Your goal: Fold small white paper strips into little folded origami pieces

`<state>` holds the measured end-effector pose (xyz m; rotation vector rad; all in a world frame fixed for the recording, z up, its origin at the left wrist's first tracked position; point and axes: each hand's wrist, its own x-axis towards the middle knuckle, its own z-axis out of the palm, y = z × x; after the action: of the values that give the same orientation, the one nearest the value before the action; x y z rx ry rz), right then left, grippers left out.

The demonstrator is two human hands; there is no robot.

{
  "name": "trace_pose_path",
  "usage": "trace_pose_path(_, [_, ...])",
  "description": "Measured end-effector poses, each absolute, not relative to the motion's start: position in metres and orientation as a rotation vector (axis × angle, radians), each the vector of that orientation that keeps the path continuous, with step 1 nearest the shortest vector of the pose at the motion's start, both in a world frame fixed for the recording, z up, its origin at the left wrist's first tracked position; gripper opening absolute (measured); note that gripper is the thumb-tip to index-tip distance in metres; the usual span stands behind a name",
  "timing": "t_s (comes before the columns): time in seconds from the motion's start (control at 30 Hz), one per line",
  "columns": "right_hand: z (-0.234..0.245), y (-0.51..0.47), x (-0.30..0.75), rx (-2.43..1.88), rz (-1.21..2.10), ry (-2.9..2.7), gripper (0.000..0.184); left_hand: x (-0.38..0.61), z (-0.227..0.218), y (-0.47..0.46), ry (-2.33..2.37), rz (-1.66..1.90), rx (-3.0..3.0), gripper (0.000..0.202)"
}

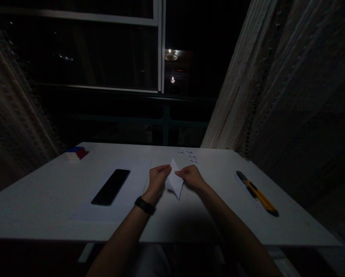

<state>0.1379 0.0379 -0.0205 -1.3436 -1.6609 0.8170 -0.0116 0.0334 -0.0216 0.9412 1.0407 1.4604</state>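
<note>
A small folded piece of white paper point(175, 184) is held up over the middle of the table, one pointed end away from me and another towards me. My left hand point(158, 177) pinches its left edge near the upper point. On the other side, the thumb and fingers of my right hand point(191, 176) grip its right edge. Both hands are closed on the paper, and parts of its sides are hidden behind the fingers. A dark watch band circles my left wrist.
On the white table point(218, 161), a black phone point(111, 187) lies on a white sheet point(136, 192) at left. A colored cube point(76, 153) sits at the far left corner. A yellow utility knife point(257, 194) lies right. Small dark marks point(192, 156) show beyond my hands. Curtains point(232, 84) hang behind.
</note>
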Motion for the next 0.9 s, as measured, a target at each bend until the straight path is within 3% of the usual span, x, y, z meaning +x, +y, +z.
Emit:
trace_pose_path(0.33, [-0.012,0.027,0.131,-1.195,1.079,-1.777,0.035,-0.015,-0.010,0.027,0.935,1.383,0.881,0.023])
trace_pose_path(0.9, [-0.012,0.024,0.128,-1.183,1.109,-1.768,0.039,-0.014,-0.004,0.023,1.000,1.467,0.906,0.025])
